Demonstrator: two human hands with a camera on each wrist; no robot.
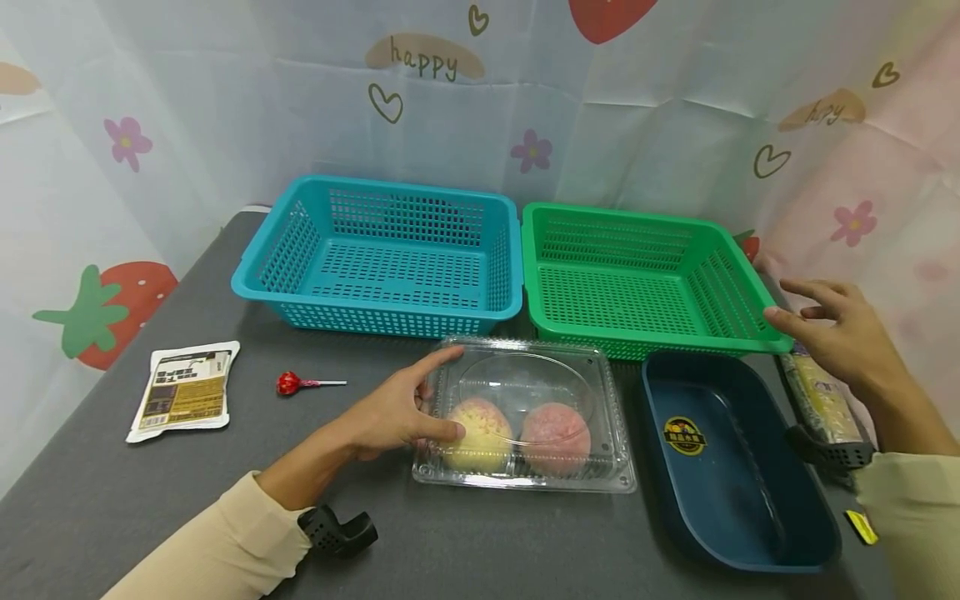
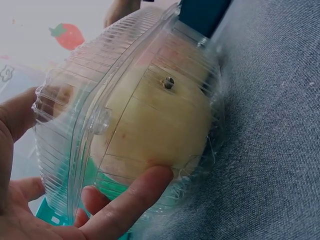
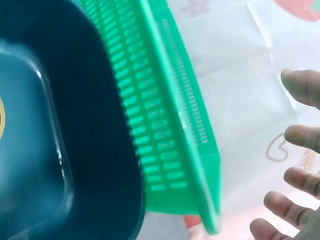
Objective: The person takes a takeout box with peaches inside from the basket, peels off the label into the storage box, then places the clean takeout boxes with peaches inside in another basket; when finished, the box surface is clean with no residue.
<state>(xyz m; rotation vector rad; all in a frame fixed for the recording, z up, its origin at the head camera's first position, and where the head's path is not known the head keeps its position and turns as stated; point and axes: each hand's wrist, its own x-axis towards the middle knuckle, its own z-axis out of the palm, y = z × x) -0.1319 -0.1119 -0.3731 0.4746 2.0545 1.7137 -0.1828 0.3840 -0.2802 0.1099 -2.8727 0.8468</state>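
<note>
A clear plastic clamshell box lies on the table in front of the baskets, its lid down. Inside are two round fruits, a yellow one and a pink one. My left hand grips the left end of this box, thumb and fingers spread around it; the left wrist view shows the fingers against the plastic near the yellow fruit. Off to the right, my right hand hovers by the right end of the green basket with fingers loosely extended, holding nothing.
A blue basket stands at the back left. Right of the box is a dark blue tub; beyond it lie a yellowish packet and a small yellow wrapper. A red lollipop and a white-edged pouch lie on the left.
</note>
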